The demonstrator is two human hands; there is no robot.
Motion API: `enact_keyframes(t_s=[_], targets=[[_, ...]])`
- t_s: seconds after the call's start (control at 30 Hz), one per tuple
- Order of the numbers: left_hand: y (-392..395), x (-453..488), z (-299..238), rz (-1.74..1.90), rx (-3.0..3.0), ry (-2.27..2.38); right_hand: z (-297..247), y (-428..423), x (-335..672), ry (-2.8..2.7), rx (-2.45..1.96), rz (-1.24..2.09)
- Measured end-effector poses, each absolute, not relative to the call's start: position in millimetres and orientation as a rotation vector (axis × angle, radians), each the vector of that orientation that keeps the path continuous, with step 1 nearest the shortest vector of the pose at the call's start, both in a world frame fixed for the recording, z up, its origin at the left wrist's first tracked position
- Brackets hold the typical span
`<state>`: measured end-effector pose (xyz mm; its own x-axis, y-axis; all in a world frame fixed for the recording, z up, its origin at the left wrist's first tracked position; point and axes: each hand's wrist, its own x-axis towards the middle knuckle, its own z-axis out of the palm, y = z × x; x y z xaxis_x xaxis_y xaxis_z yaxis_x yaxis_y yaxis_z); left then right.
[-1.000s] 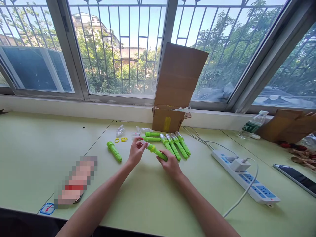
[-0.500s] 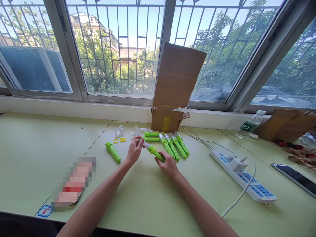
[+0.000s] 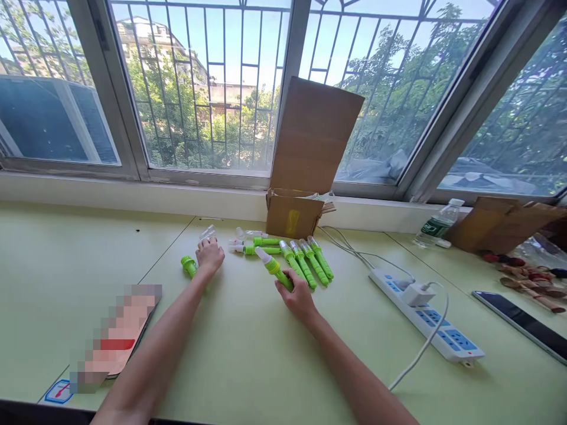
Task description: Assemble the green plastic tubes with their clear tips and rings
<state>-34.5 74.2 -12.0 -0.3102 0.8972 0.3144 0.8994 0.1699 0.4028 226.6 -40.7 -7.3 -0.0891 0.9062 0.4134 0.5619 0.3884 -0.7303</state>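
Observation:
My right hand (image 3: 297, 295) grips the lower end of a green flashlight-like tube (image 3: 274, 268), its whitish clear tip tilted up and to the left. My left hand (image 3: 209, 255) is over the table beside some clear plastic caps (image 3: 207, 232). Its fingertips point down and are hidden, and the yellow rings seen earlier are covered. A loose green tube (image 3: 188, 265) lies left of that hand, partly behind it. Several green tubes with clear tips (image 3: 305, 262) lie side by side to the right. Two more green tubes (image 3: 263, 250) lie sideways behind the held one.
An open cardboard box (image 3: 295, 215) stands against the window sill. On the right are a white power strip (image 3: 427, 316) with cables, a water bottle (image 3: 438, 224) and a dark-screened phone (image 3: 518, 321). A blurred-out phone-like item (image 3: 119, 336) lies at the left.
My left hand has left the clear tip of the held tube and moved left to where the yellow rings lay. My right hand still holds the tube. The view has shifted slightly.

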Motion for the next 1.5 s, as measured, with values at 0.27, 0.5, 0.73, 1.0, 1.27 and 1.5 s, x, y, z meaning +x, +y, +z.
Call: enact_keyframes(t_s=[0.27,0.5,0.73,1.0,1.27,1.5], targets=[[93.1,-73.3,-7.1,-0.648,-1.800,-2.503,-7.3,-39.8,226.1,-1.775,-1.310,0.491],[99.5,-80.4,-13.2,-0.569,-1.993,-2.466,-9.3,-40.1,227.5,-1.774,-1.305,0.508],[94.2,-70.1,-8.0,-0.601,-1.949,-2.334,-13.0,-38.0,228.1,-1.775,-1.297,0.505],[68.6,-41.9,21.4,-1.106,-2.075,-2.058,-11.1,-37.7,228.5,-1.778,-1.313,0.494],[34.6,-7.5,43.1,-1.945,-2.144,-1.814,-14.3,-33.6,231.8,-1.807,-1.359,0.432],[24.2,-3.8,29.2,-2.497,-1.953,-1.897,-18.9,-28.9,236.5,-1.842,-1.396,0.338]])
